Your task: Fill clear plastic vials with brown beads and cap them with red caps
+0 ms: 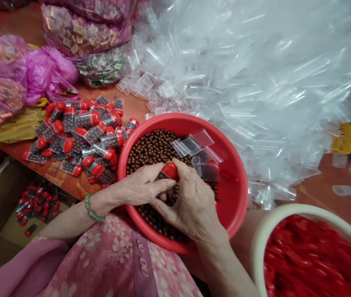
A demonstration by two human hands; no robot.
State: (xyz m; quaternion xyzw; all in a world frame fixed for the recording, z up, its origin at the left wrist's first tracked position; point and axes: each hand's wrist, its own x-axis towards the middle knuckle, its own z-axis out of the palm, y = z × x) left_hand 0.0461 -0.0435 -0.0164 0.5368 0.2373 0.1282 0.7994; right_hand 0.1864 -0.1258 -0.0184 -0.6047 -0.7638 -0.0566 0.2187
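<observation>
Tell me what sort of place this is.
Probably a small workshop, perhaps a packing room: it shows a large heap of clear plastic containers, a red basin of brown balls, and a pile of filled, red-capped containers.

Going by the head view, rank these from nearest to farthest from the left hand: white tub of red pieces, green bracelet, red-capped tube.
From the left hand:
1. Red-capped tube: in its grip, at the fingertips.
2. Green bracelet: on the left wrist.
3. White tub: lower right, past the red basin.
</observation>
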